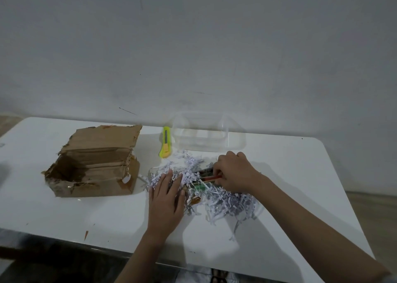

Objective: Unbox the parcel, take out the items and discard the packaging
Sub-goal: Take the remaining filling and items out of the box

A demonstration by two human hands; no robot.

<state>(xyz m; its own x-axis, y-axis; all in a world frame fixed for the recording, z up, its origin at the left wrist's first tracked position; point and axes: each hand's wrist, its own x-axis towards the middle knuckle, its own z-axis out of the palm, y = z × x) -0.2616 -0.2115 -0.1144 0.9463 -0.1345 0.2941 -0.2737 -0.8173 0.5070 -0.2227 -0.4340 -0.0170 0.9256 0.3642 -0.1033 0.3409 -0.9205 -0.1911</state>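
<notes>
On the white table, both hands worked in a heap of shredded paper that lay spread near the front edge. The left hand rested flat on the left part of the heap, its fingers straight and close together, pressing the shreds down and gripping nothing. The right hand sat just beyond and to the right of those fingertips, its fingers curled round a bundle of pencils, of which a reddish one showed most plainly, poking leftward out of the grip. Between the two hands, half buried in the shreds, lay a green item and a brownish one; what they were could not be told.

Well to the left of the left fingers stood the opened cardboard box, torn and crumpled, its flap folded back and its inside dark. Just past the fingertips of both hands, toward the wall, lay a yellow-green utility knife, pointing away from the person, touching nothing but the table. Beside the knife, straight beyond the right hand's knuckles, stood a clear plastic container, with some strands of paper reaching close to its near wall. A small orange scrap lay near the table's front edge, well left of the left wrist.
</notes>
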